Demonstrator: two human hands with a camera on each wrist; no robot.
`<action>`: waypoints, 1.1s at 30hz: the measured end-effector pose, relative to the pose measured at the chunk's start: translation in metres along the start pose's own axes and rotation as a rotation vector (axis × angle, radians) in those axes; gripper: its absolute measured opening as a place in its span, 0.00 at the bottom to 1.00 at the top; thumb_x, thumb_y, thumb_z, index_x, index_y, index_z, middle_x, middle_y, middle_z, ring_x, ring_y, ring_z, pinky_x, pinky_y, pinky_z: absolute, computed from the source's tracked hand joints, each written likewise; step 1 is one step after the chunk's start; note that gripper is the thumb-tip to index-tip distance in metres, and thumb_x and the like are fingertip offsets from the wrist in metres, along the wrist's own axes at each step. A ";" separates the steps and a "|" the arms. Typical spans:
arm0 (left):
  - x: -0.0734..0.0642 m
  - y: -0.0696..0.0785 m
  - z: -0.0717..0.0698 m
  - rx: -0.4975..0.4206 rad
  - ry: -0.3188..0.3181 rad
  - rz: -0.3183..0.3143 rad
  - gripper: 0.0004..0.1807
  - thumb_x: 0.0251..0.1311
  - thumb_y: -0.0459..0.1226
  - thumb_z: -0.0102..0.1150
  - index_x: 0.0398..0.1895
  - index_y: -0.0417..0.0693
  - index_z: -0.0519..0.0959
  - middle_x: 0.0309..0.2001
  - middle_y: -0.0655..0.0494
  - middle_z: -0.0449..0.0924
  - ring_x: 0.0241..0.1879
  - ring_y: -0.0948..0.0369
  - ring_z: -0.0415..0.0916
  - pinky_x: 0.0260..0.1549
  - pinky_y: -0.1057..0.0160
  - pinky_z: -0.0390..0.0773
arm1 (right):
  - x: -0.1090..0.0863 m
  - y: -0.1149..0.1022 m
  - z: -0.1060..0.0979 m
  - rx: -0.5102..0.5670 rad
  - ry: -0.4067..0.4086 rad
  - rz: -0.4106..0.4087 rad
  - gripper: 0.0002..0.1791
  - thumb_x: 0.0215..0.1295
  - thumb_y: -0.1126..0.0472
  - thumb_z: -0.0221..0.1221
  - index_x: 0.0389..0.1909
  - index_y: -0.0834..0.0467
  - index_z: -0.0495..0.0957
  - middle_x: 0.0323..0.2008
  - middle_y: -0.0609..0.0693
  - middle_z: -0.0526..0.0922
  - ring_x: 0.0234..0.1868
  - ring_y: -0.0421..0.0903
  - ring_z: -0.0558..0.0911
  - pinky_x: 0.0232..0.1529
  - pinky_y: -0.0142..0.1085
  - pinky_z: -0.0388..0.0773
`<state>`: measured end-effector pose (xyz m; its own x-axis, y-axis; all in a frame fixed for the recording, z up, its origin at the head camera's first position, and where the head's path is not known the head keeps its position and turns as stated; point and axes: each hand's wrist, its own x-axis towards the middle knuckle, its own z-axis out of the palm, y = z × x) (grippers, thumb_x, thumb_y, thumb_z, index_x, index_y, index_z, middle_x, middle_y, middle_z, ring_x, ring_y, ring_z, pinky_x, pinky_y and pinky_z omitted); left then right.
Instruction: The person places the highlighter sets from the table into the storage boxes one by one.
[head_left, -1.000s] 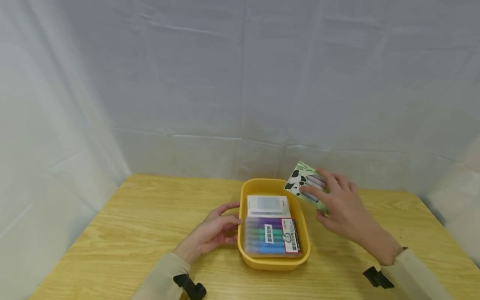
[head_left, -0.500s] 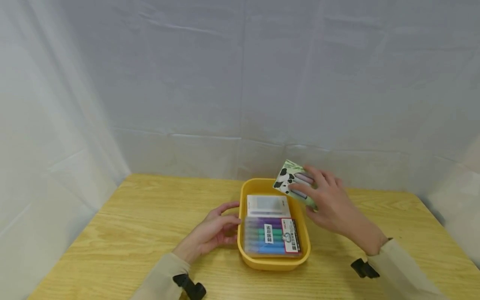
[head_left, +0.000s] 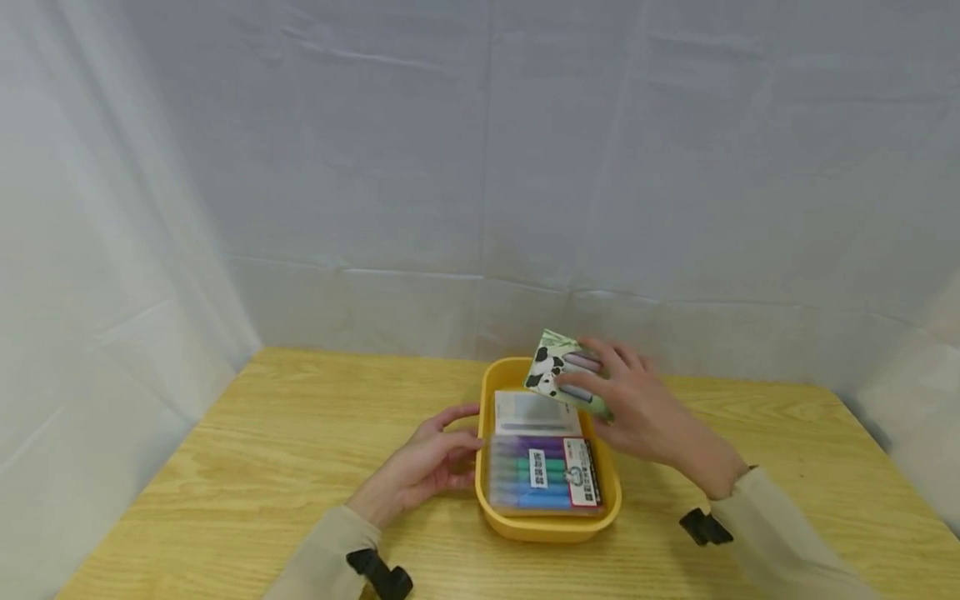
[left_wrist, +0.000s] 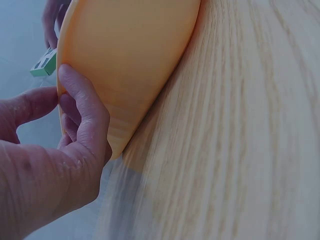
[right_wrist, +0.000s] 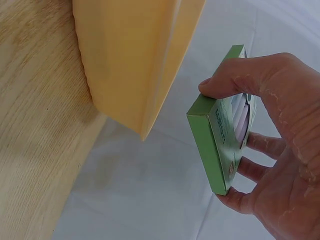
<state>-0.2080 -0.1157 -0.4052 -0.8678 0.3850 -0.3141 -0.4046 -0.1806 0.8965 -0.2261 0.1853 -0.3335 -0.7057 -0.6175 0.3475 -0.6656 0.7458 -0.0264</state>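
Note:
My right hand [head_left: 637, 412] grips a small flat green box [right_wrist: 220, 130] printed with pandas. Lilac and grey sticks show through its cut-out window. The box is held tilted above the far right part of a yellow plastic basket [head_left: 547, 528]; the thumb lies on one edge, fingers on the opposite side. With thumb and fingertips my left hand [left_wrist: 75, 135] holds the left rim of the basket. Inside it, a clear pack of markers [head_left: 540, 471], purple, green and blue, lies in the near half. A white box [head_left: 525, 412] lies behind the pack, partly covered by the panda box.
The basket stands on a light wooden table [head_left: 315, 433]. White sheeting [head_left: 375, 208] hangs behind the table and along its sides. A black strap mount sits on each beige sleeve [head_left: 772, 533].
My right hand has carried the green panda box leftward, from beside the basket's far right corner to over the white box. The left hand and the basket stay in place.

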 end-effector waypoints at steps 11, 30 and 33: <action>0.001 0.001 0.001 0.008 0.018 0.009 0.36 0.65 0.32 0.58 0.76 0.49 0.59 0.59 0.46 0.80 0.42 0.60 0.80 0.34 0.63 0.81 | 0.013 -0.004 0.008 0.059 -0.061 -0.006 0.32 0.55 0.63 0.72 0.62 0.42 0.79 0.75 0.60 0.65 0.70 0.65 0.68 0.65 0.70 0.66; 0.002 0.001 0.002 -0.007 0.019 0.004 0.35 0.64 0.31 0.58 0.75 0.49 0.60 0.57 0.47 0.82 0.42 0.60 0.80 0.34 0.63 0.81 | 0.029 -0.011 0.028 0.146 -0.201 -0.014 0.35 0.54 0.65 0.71 0.64 0.42 0.77 0.76 0.57 0.63 0.73 0.63 0.66 0.70 0.68 0.62; 0.003 0.001 0.002 -0.008 0.017 0.003 0.36 0.64 0.31 0.58 0.75 0.49 0.60 0.58 0.47 0.81 0.42 0.60 0.80 0.34 0.63 0.81 | 0.031 -0.010 0.032 0.155 -0.224 -0.012 0.35 0.54 0.66 0.69 0.64 0.42 0.77 0.76 0.57 0.64 0.73 0.63 0.65 0.71 0.68 0.61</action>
<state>-0.2099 -0.1129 -0.4046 -0.8740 0.3690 -0.3162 -0.4036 -0.1888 0.8952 -0.2487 0.1510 -0.3522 -0.7221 -0.6788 0.1334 -0.6913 0.7015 -0.1731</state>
